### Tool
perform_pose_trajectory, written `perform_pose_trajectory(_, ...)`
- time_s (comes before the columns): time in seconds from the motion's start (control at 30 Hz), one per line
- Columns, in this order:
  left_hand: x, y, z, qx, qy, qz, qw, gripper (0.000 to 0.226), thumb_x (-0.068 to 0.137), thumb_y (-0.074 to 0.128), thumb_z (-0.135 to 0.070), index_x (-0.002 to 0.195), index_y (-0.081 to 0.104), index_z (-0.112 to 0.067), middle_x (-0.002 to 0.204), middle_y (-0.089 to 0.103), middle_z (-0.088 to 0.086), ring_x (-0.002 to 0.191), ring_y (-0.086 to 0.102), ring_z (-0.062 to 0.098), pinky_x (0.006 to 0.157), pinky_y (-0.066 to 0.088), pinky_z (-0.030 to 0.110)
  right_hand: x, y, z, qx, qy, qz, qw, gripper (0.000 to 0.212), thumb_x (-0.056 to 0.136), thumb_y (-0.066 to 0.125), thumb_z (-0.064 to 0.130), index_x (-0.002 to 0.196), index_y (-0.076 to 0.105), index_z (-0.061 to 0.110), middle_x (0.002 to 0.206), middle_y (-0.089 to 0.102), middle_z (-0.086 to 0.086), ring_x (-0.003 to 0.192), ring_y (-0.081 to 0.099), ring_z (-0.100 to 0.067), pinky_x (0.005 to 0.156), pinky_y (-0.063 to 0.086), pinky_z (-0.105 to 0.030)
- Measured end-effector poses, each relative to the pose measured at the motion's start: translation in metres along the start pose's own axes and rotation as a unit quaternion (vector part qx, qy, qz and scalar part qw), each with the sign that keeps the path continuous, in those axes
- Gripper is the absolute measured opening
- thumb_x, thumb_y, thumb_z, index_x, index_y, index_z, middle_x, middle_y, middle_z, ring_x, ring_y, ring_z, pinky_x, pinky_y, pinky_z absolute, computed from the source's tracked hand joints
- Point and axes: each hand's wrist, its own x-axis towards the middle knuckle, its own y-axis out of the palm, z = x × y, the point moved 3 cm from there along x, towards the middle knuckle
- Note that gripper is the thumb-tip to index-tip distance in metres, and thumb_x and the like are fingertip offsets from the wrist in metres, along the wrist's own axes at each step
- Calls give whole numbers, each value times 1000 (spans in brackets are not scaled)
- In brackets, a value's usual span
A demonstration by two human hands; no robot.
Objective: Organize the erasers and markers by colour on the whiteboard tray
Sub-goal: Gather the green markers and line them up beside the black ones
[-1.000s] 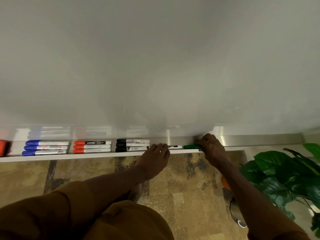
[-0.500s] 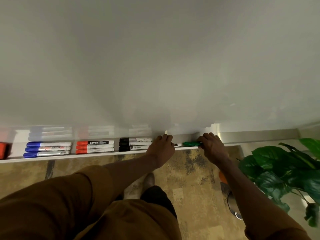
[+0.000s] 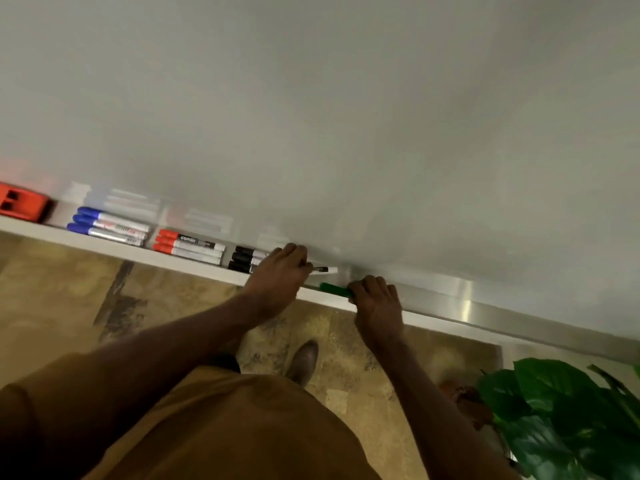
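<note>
The white whiteboard tray [image 3: 194, 264] runs from the left edge down to the right. On it lie three blue-capped markers [image 3: 107, 226], three red-capped markers [image 3: 188, 245] and black-capped markers [image 3: 244, 259], grouped side by side. A red eraser [image 3: 20, 201] sits at the far left. My left hand [image 3: 278, 273] lies over the right end of the black group and holds a white marker [image 3: 325, 270] whose end sticks out to the right. My right hand [image 3: 375, 299] grips a green marker [image 3: 334, 289] at the tray's front edge.
The whiteboard [image 3: 346, 116] fills the upper view. Its metal frame strip [image 3: 485, 310] continues right of the tray. A leafy green plant [image 3: 568, 420] stands on the floor at the lower right. My shoe [image 3: 304, 360] is below the tray.
The view has tilted and moved closer, so the tray now slants. Both hands stay at the tray; the left hand has shifted slightly right along the black markers.
</note>
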Motion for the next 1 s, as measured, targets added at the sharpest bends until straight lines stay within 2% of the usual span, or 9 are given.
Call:
perform_pose_trajectory(0.17,4,-4,0,-4,-5,-8,1000,33,77,77,2,109,78,-7,102,68,12,98,65,31,80,60,45,10,4,25,-13,-27,-17,999,30,80,77,2,107,72,12,101,66,-10,95,61,-32,81,51,-43)
perform_pose_trajectory(0.3,6,0,-9,14,20,-23,999,22,79,72,0,100,78,-5,97,68,12,93,64,31,76,58,45,5,11,23,8,-35,-31,999,39,79,81,0,114,75,13,106,69,-9,97,63,-32,85,53,-45)
perform_pose_trajectory(0.5,12,18,-26,22,51,-36,998,18,85,74,-4,103,75,-7,99,68,9,93,62,26,75,56,40,-13,4,13,68,-48,-86,993,53,74,82,-5,124,72,9,118,74,-7,106,67,-29,91,52,-42)
perform_pose_trajectory(0.6,20,27,-39,32,72,-31,996,16,85,75,-7,101,74,-9,99,68,7,95,61,24,75,55,37,-29,-4,3,73,-11,-108,991,54,75,82,-5,125,72,10,117,72,-9,104,66,-30,86,52,-41)
perform_pose_trajectory(0.73,27,40,-54,43,92,-8,995,21,78,84,-9,96,74,-11,98,68,6,93,60,23,72,55,36,-54,-11,-14,96,62,-110,987,41,90,66,12,131,69,14,116,65,-13,97,61,-30,72,52,-37)
perform_pose_trajectory(0.87,26,49,-58,63,81,17,995,23,79,83,-8,99,73,-12,99,71,6,92,63,23,76,55,36,-68,-13,-28,112,73,-121,984,39,84,81,7,122,71,9,108,63,-13,85,61,-27,62,53,-39)
perform_pose_trajectory(0.93,23,52,-57,72,72,19,995,22,82,80,-7,101,73,-11,102,71,6,94,63,24,81,54,37,-69,-16,-29,113,71,-127,983,37,82,81,6,119,73,7,106,65,-12,84,62,-27,64,53,-36)
perform_pose_trajectory(1.0,17,54,-59,62,57,3,996,27,85,75,-6,112,72,-7,113,72,11,104,66,27,89,56,39,-67,-18,-30,108,65,-136,983,36,82,82,6,117,73,7,105,67,-12,86,64,-28,67,51,-35)
